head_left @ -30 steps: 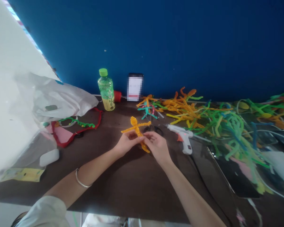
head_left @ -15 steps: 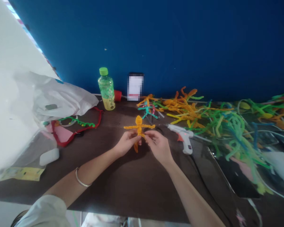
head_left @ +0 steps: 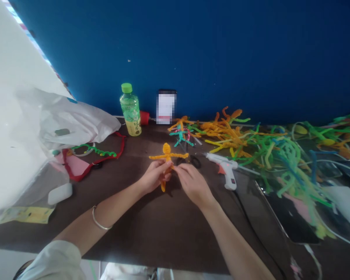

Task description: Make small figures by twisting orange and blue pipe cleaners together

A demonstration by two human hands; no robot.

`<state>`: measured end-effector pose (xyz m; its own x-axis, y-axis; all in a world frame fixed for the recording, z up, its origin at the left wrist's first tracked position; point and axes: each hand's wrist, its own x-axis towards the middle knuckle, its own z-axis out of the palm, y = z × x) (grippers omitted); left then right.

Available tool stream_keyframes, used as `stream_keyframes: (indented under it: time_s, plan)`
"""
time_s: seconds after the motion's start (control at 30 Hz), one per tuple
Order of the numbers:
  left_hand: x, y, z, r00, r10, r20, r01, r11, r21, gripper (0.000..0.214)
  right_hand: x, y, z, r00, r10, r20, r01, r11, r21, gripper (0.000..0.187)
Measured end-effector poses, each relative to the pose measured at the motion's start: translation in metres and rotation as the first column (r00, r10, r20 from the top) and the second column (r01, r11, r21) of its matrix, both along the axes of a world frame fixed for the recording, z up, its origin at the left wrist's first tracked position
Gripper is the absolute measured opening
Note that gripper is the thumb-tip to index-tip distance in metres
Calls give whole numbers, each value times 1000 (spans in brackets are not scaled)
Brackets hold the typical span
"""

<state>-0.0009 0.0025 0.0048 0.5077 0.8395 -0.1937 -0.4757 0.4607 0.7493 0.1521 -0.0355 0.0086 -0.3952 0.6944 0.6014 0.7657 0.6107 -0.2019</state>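
An orange pipe-cleaner figure (head_left: 167, 154) with a looped head and spread arms stands upright above the dark brown table (head_left: 151, 229). My left hand (head_left: 153, 177) pinches its body from the left, and one leg hangs down below the fingers. My right hand (head_left: 192, 182) pinches the lower body from the right, fingers closed on it. Black scissors (head_left: 192, 160) lie just behind my right hand.
A white glue gun (head_left: 226, 169) lies right of my hands. Several loose pipe cleaners (head_left: 251, 144) pile up at the right. A green bottle (head_left: 130, 111), a white plastic bag (head_left: 72, 122), a white case (head_left: 60, 193) and a red-edged pouch (head_left: 84, 163) sit at the left.
The figure turned from tilted to upright and shifted slightly left. One leg now hangs below my left fingers. Both hands stayed pinched on it.
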Motion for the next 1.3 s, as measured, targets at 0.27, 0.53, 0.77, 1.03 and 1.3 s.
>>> stream_keyframes:
  time_s: [0.27,0.53,0.77,1.03,1.3]
  plan:
    - [-1,2,-3,998,47,-37,-46,999,5,28,-1,0,3,1000,-13,9,13,1000,14,21]
    - [-1,2,-6,998,55,-25,-55,998,-25,26,2,-1,0,996,62,71,-66,996,65,30]
    - [1,-1,-3,999,33,10,-32,999,-23,26,-13,-3,-3,957,-3,-289,-8,999,-36,19]
    - [1,-1,-6,995,59,-75,-57,998,19,30,-25,-1,-3,467,-446,-764,-215,781,-587,25]
    - [2,-2,-9,938,239,-250,-191,961,202,27,-25,-2,0,424,-506,-751,-191,760,-621,24]
